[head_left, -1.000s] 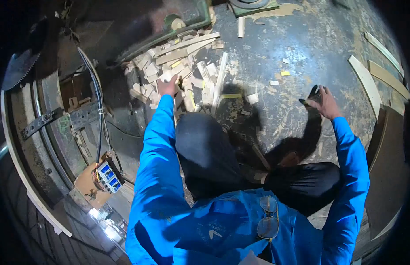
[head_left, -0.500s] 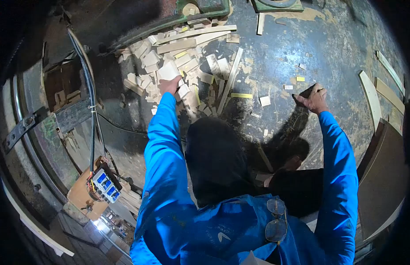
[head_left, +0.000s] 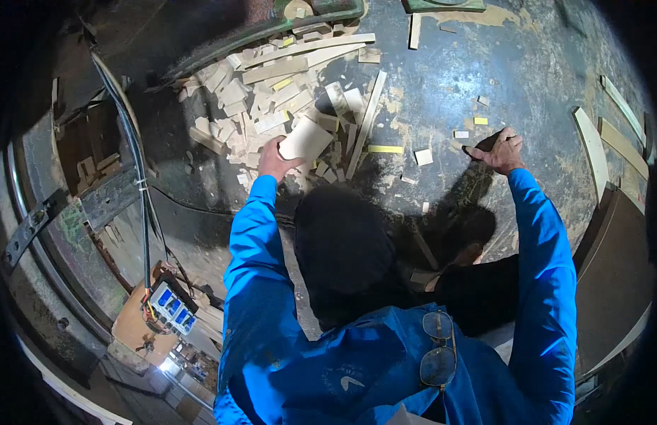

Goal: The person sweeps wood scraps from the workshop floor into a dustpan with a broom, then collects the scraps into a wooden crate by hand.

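Note:
My left hand is closed on the lower left edge of a pale wood block, thumb along its near side. The block is held over the right part of a heap of wood offcuts. My right hand is at the worn floor on the right, its thumb spread away from bent fingers, with nothing seen in it. A small white piece and a yellow-faced piece lie just beyond its thumb.
A long thin strip lies right of the heap, near a yellow strip. Curved wood lengths lie at far right by a brown board. At left, cables run down to a socket block.
My left hand has turned and drawn slightly nearer, and the block now shows its broad face, held lower and further right. My right hand has hardly moved. The view has shifted slightly.

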`<state>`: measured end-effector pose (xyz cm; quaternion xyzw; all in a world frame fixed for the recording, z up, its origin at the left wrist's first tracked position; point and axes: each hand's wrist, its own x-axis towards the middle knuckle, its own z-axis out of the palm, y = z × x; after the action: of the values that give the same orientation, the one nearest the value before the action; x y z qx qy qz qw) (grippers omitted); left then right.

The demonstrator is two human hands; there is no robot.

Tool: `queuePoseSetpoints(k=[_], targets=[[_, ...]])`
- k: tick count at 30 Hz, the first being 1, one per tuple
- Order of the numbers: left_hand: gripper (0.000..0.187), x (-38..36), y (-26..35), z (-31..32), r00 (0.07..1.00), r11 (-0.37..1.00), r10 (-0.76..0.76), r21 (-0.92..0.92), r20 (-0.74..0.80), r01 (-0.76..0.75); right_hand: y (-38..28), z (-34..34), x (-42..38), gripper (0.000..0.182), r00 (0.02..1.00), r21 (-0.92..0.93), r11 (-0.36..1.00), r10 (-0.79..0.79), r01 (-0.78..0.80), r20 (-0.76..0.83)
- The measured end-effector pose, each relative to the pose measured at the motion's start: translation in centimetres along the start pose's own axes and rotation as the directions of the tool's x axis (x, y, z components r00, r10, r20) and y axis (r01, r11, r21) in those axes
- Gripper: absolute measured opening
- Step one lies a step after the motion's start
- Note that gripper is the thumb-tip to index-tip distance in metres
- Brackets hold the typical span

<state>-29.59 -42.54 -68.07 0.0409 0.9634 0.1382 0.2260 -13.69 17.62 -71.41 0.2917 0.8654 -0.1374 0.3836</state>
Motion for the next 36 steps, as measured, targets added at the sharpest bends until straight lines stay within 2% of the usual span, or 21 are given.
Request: queuePoseSetpoints(k=[2,4,6,7,8,10,12,14,16,18,19,20,24,25,27,29,30,31,33,34,36], targets=[[0.085,0.4,0.1,-0.8,0.987,0.986,-0.121,-0.099,0.105,0.131,-0.3,0.0,-0.4,0.162,1.0,-0.008,1.0,0.0,0.0,-0.008],[0.081,0.2,0.5,-0.5,0.992,0.995,-0.06,-0.076,0.112,0.069,-0.6,-0.1,-0.5,0.163,1.0,-0.01,1.0,0.004,-0.004,-0.023],[0.074,-0.4,1.3,-0.2,0.964,0.958,-0.156,-0.206,0.215,0.2,-0.8,0.0,-0.6,0.163,0.999,-0.03,0.999,0.04,-0.04,0.003],[0.067,-0.6,0.5,1.1,0.987,0.93,-0.086,-0.346,0.134,0.128,-0.7,0.1,-0.6,0.163,0.999,-0.025,0.999,0.045,-0.044,0.005],[0.067,-0.7,-0.6,2.0,0.987,0.931,-0.084,-0.343,0.135,0.125,-0.7,0.1,-0.4,0.162,0.999,-0.042,0.998,0.043,-0.042,0.005],[0.06,-2.2,0.4,2.0,0.951,0.844,-0.252,-0.44,0.177,0.306,-0.8,0.3,-0.4,0.162,0.999,-0.057,0.998,0.042,-0.041,0.007],[0.056,-3.3,1.0,2.3,0.95,0.79,-0.236,-0.529,0.202,0.309,-0.9,0.5,-0.5,0.162,0.998,-0.074,0.996,0.054,-0.054,-0.012],[0.053,-4.2,1.7,2.6,0.906,0.6,-0.329,-0.683,0.265,0.417,-1.0,0.6,-0.5,0.162,0.999,-0.086,0.995,0.05,-0.051,-0.017],[0.05,-4.4,-1.6,7.2,0.915,0.597,-0.339,-0.702,0.22,0.39,-1.1,0.7,-0.5,0.163,0.999,-0.097,0.994,0.04,-0.042,-0.028],[0.048,-4.3,-2.7,10.6,0.903,0.658,-0.429,-0.695,-0.029,0.29,-0.7,1.1,-0.2,0.163,0.998,-0.109,0.993,0.043,-0.048,-0.047],[0.054,-5.1,1.9,8.3,0.883,0.551,-0.469,-0.781,-0.001,0.292,-0.8,1.0,-0.2,0.163,0.998,-0.113,0.992,0.05,-0.055,-0.043],[0.054,-5.2,3.6,7.2,0.883,0.554,-0.468,-0.783,-0.011,0.284,-1.0,0.8,-0.4,0.163,0.998,-0.108,0.993,0.044,-0.049,-0.05],[0.063,-4.8,4.7,5.7,0.745,0.419,-0.594,-0.674,0.302,0.608,-2.1,-0.6,-1.4,0.161,0.997,-0.098,0.992,0.08,-0.08,-0.002],[0.061,-5.3,5.6,5.1,0.76,0.235,-0.509,-0.783,0.405,0.575,-2.1,-0.4,-1.2,0.161,0.996,-0.102,0.991,0.085,-0.084,0.003],[0.059,-5.6,6.4,4.9,0.777,0.027,-0.395,-0.839,0.491,0.544,-1.7,-0.4,-1.2,0.161,0.995,-0.109,0.989,0.097,-0.096,0.009],[0.059,-4.8,5.3,4.6,0.884,0.233,-0.266,-0.864,0.384,0.446,-1.7,-0.5,-1.3,0.162,0.996,-0.093,0.992,0.09,-0.088,0.02],[0.059,-4.0,4.1,4.4,0.884,0.232,-0.264,-0.864,0.386,0.446,-1.8,-0.7,-1.3,0.162,0.996,-0.094,0.991,0.092,-0.09,0.019],[0.062,-2.6,2.5,3.8,0.927,0.448,-0.192,-0.812,0.321,0.374,-1.9,-1.0,-1.3,0.162,0.996,-0.099,0.992,0.085,-0.081,0.037],[0.068,0.7,0.3,1.3,0.97,0.803,-0.063,-0.565,0.235,0.189,-1.9,-1.1,-1.4,0.163,0.995,-0.105,0.992,0.08,-0.073,0.06],[0.072,2.9,-0.1,-0.3,0.978,0.921,-0.013,-0.378,0.207,0.092,-1.9,-1.0,-1.4,0.162,0.995,-0.112,0.991,0.083,-0.077,0.047],[0.082,7.3,0.5,-2.8,0.968,0.977,0.132,-0.195,0.216,-0.089,-2.1,-0.6,-1.5,0.162,0.996,-0.118,0.99,0.082,-0.077,0.033]])
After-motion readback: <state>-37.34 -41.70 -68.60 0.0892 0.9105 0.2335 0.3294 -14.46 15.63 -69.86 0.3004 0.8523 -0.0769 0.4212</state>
